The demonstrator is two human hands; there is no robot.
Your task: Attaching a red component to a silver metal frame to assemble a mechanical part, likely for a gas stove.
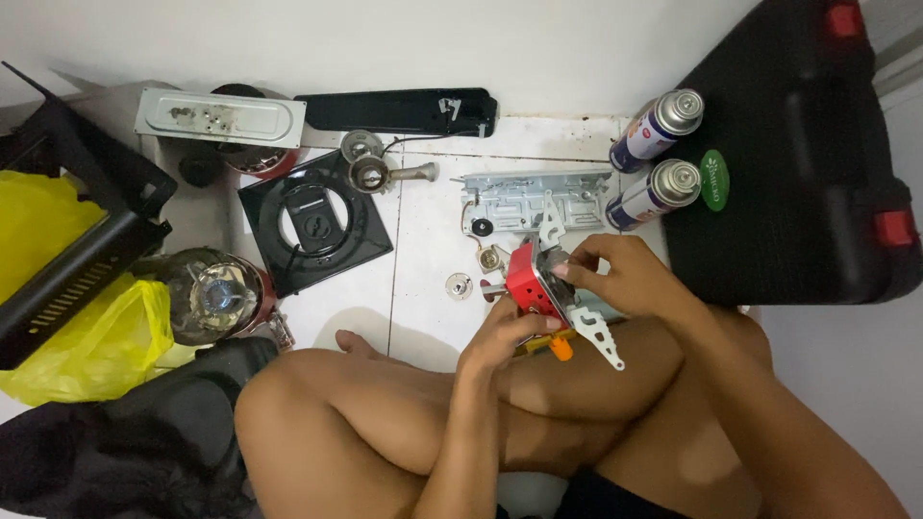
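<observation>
I sit cross-legged on a white tiled floor (pixel 423 279). My left hand (pixel 500 338) grips the lower side of a small red metal part (pixel 527 279) with silver brackets. My right hand (pixel 615 274) holds the same part from the right, fingers pinched at its top edge. A white perforated metal arm (pixel 601 336) sticks out below my right hand. A tool with an orange tip (pixel 560 348) lies under the part, against my leg. Just beyond my hands lies a grey metal chassis plate (pixel 534 200).
Two gas canisters (pixel 656 125) lie by a black plastic case (pixel 798 163) at right. A square black burner plate (pixel 312 221), a silver panel (pixel 219 117), a black tray (pixel 396 111), a round burner head (pixel 370 173), a glass lid (pixel 213 293) and yellow bags (pixel 58 308) sit at left.
</observation>
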